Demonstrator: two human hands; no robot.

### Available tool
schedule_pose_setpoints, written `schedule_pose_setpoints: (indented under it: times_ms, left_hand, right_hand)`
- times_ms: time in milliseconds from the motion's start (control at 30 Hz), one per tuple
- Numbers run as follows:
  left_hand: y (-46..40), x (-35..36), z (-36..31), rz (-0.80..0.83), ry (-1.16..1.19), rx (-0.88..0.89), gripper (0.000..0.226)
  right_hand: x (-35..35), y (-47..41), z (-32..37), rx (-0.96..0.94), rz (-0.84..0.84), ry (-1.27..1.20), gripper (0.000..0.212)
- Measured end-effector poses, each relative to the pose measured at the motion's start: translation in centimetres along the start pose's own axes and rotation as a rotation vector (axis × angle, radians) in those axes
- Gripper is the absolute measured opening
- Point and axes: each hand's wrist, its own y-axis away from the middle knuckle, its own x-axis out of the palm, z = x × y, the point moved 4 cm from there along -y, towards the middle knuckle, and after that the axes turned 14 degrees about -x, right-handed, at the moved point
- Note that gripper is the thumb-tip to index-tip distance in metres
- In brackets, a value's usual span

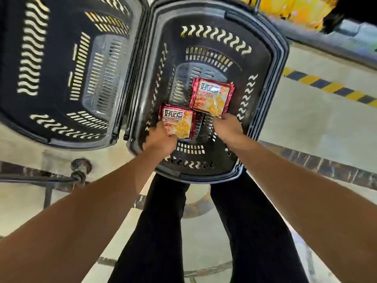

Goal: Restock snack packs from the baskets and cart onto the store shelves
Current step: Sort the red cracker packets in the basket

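Head view: left hand grips one pack, right hand pinches another; both packs inside right basket. Left basket holds nothing; shelving pending.

1. We see a pale floor.
2. We see yellow-and-black hazard tape crossing it, upper right.
3. We see black trousers standing on it, nearer us.

place: shop — 2 black shopping baskets | hazard-striped floor tape | yellow packaged goods
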Motion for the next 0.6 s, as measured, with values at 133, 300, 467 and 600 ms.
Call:
schedule_pose_setpoints:
  times_ms: [133,300,467,600]
  left_hand:
    - [9.4,-3.6,1.2,-0.085,-0.189,0.077,0.059]
    - [20.4,-8.4,3.0,-0.241,-0.276,0.264,0.057]
    - [29.8,-12.1,5.1,-0.407,-0.294,0.383,0.057]
    - [36.0,-14.0,6.7,-0.515,-0.251,0.460,0.053]
  right_hand:
    - [-3.8,7.8,4.2,-0.230,0.061,0.273,0.042]
    - [-9.0,18.4,9.3,-0.477,-0.004,0.507,0.057]
    - [-13.1,27.9,12.6,-0.729,-0.091,0.726,0.057]
    - [-16.3,34.3,14.0,-0.857,-0.173,0.830,0.056]
